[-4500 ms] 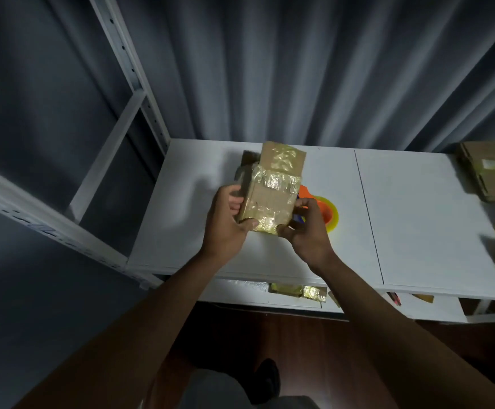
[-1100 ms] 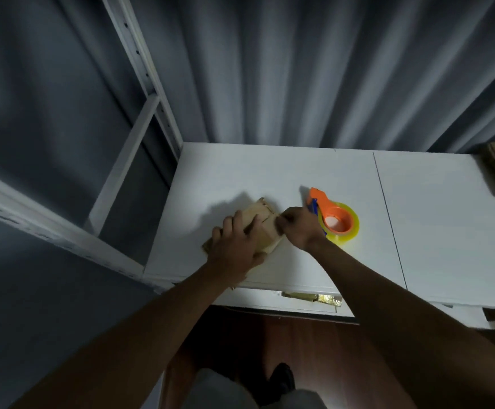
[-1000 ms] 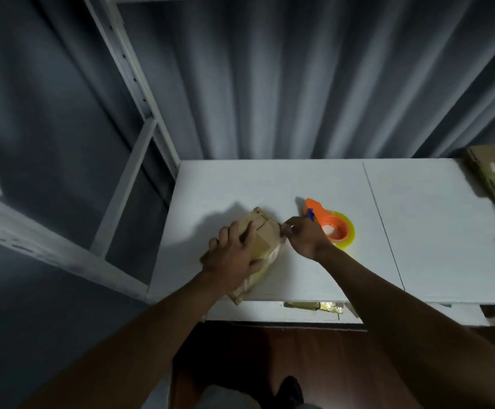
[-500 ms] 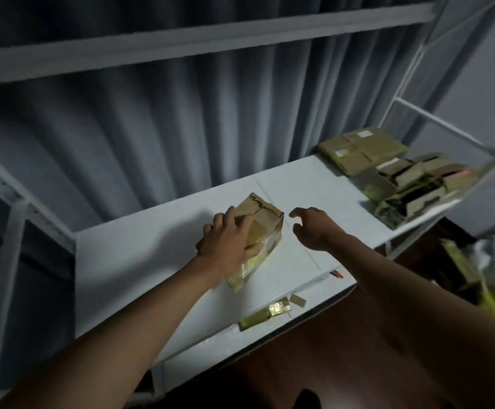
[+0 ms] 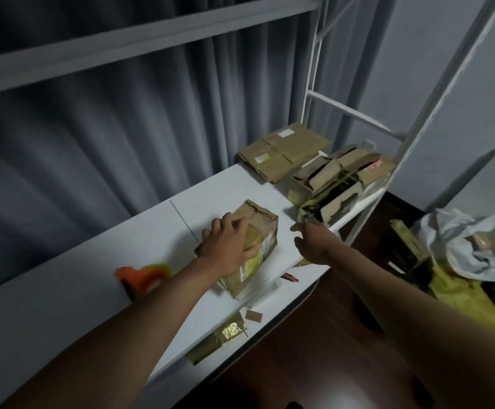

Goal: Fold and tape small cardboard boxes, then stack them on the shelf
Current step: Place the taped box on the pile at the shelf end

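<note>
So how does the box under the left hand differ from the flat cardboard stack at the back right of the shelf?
The box is folded up into shape, with the left hand on top; the flat stack lies collapsed and untouched. The box sits mid-shelf near the front edge; the stack lies by the curtain. Both are brown cardboard with tape.

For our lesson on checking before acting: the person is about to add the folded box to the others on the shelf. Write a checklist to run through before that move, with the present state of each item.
1. Box held: ok. The left hand grips the top of the folded box.
2. Box closed: ok on the top flaps, other sides cannot tell.
3. Right hand free to help: ok, fingers straight, holding nothing.
4. Path to the stacked boxes: ok, bare shelf lies between.
5. Tape dispenser out of the way: ok, it sits behind the left forearm.
6. Room at the stack: cannot tell.
</note>
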